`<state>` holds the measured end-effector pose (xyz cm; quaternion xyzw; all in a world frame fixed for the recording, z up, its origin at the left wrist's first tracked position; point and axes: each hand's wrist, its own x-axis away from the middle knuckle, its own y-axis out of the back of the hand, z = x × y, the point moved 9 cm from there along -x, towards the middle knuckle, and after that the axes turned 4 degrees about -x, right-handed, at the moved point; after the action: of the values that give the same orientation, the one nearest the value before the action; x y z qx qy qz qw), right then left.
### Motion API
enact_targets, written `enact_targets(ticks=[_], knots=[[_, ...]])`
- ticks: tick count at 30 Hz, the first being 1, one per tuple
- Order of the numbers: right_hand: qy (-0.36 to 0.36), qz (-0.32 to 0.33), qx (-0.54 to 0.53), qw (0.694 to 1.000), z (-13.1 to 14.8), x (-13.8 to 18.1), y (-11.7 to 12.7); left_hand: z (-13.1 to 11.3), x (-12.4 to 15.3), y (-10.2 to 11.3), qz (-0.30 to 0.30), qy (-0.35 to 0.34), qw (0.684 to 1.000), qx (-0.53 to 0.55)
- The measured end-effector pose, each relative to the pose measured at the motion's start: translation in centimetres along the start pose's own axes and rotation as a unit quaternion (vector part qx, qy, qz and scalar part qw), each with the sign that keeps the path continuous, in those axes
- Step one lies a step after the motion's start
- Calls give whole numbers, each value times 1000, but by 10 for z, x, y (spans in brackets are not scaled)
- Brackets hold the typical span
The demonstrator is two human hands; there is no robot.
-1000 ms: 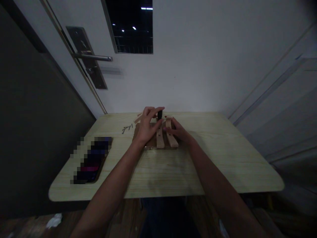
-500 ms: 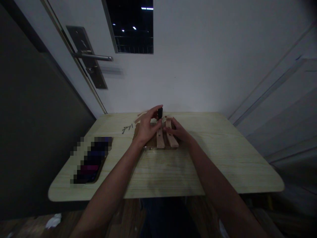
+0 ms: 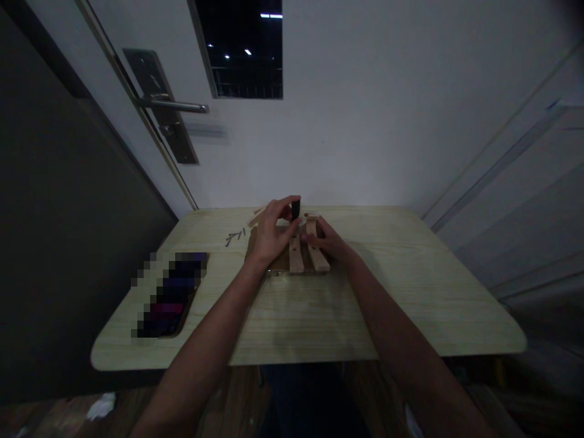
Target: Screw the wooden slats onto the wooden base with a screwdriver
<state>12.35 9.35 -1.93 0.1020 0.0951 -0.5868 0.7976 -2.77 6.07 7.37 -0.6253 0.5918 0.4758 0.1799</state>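
Note:
My left hand (image 3: 272, 234) is closed, its fingers and thumb around an upright black-handled screwdriver (image 3: 295, 208); the lower end is hidden behind the thumb. Below it lies a wooden strip (image 3: 296, 258) with holes along it. My right hand (image 3: 332, 240) is closed on a second wooden piece (image 3: 319, 258), thumb on the near side and fingers at its far right edge. Both pieces rest side by side on a brown board or packet (image 3: 278, 263) with a shiny front edge. Several screws (image 3: 235, 235) lie loose to the left of my left hand.
A phone (image 3: 176, 295) lies at the left of the pale wooden table (image 3: 433, 292). Thin wooden strips (image 3: 257, 216) lie behind my left hand. A white door with a metal handle (image 3: 176, 106) stands against the table's far edge. Crumpled white paper (image 3: 101, 406) is on the floor.
The view has shifted very slightly. Both hands keep their hold and nearly the same place, and the screwdriver stays upright.

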Motion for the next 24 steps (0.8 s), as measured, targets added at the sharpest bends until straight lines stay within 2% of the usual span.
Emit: enact_targets(ticks=[8,13,19,24], knots=[[15,1,28,999,0,-1,2,-10,1,-3,32,-9,999,24],[1,8,16,1000,-1,-1,0,-11,2,-4,44,-14,999,19],[-1,4,-7,1000,0,-2,0,-10,0,0,26,-19,999,-29],[9,-1,11,1000,2,-1,1,-3,2,-4,31,-12,999,2]])
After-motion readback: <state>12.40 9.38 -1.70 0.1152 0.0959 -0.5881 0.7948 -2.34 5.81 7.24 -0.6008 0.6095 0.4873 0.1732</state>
